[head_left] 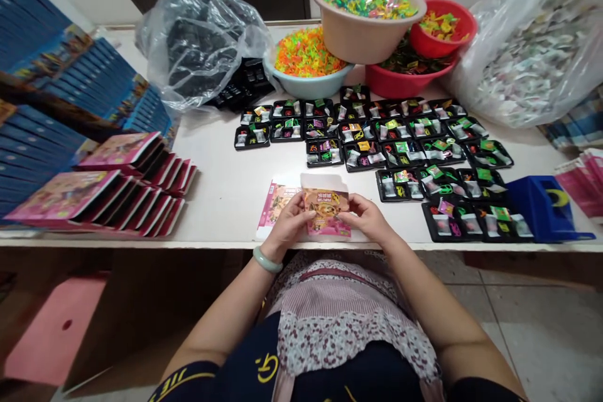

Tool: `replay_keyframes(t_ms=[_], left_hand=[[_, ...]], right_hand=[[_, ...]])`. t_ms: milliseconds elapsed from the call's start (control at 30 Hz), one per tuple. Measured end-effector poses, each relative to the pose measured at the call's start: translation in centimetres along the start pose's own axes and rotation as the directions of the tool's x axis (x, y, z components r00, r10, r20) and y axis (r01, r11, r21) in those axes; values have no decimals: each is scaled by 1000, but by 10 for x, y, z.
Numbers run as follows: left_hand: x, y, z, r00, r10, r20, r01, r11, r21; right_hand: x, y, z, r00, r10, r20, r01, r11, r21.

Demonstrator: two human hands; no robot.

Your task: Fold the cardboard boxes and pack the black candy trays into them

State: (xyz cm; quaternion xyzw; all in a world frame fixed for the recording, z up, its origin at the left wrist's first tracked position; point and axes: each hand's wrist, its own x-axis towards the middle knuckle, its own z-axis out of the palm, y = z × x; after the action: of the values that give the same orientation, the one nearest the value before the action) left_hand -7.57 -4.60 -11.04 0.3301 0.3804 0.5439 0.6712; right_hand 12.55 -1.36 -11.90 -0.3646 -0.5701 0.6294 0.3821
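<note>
Between my two hands is a small pink and brown printed box point(326, 208), its pale end flap raised at the far side. My left hand point(293, 218) grips its left edge, thumb on the printed face. On the right edge, my right hand point(366, 218) closes with its thumb on the front. Beneath and to the left lies another pink printed carton piece point(273, 206), flat on the white table point(221, 201). Beyond my hands, several black compartment trays point(362, 156) stand in rows, holding small wrapped packets and colourful plastic pieces.
Pink boxes point(70, 198) with dark sides lie stacked at left, before blue boxes point(38, 19). At the back are a clear bag of black trays point(198, 44), a blue basin point(308, 83), a beige basin point(367, 38), red basins point(409, 81) and a packet-filled bag point(522, 69). A blue holder point(541, 210) stands right.
</note>
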Motion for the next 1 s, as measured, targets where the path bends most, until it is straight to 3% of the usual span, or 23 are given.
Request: replay_keyframes(t_ms=[167, 267, 333, 400, 433, 467, 533, 600, 733, 833, 900, 1000], left_hand=[[-1, 1, -1, 997, -22, 75, 18, 999, 48], [-2, -2, -6, 998, 7, 58, -16, 988, 153], [-2, 2, -7, 983, 182, -28, -162, 927, 337], [-4, 15, -4, 877, 479, -33, -365, 709, 603], [-5, 25, 0, 811, 583, 52, -438, 544, 715], [-7, 35, 5, 767, 616, 179, -489, 380, 786], [-9, 56, 18, 755, 513, 407, -544, 146, 826], [-12, 76, 29, 791, 369, 488, -544, 57, 837], [-16, 103, 40, 857, 118, 501, -510, 54, 859], [-16, 113, 39, 893, -48, 448, -443, 90, 892], [-16, 117, 37, 923, -109, 368, -349, 165, 923], [-17, 119, 32, 949, -136, 283, -222, 350, 910]], right_hand=[[4, -2, 12, 988, 100, 116, -118, 979, 166], [6, -1, 23, 998, 59, -18, -59, 998, 26], [7, -4, 27, 995, -8, -98, -4, 993, -119], [5, -10, 29, 988, -77, -131, 39, 961, -276], [4, -13, 30, 985, -113, -127, 61, 932, -356], [2, -17, 31, 983, -147, -111, 86, 899, -430], [-1, -22, 36, 979, -199, -50, 142, 833, -535], [-3, -25, 43, 975, -222, 19, 193, 798, -571], [-4, -28, 63, 969, -215, 121, 245, 794, -557], [-1, -30, 73, 974, -198, 113, 227, 819, -527], [0, -31, 73, 972, -188, 141, 232, 866, -443], [1, -28, 68, 945, -199, 259, 257, 942, -215]])
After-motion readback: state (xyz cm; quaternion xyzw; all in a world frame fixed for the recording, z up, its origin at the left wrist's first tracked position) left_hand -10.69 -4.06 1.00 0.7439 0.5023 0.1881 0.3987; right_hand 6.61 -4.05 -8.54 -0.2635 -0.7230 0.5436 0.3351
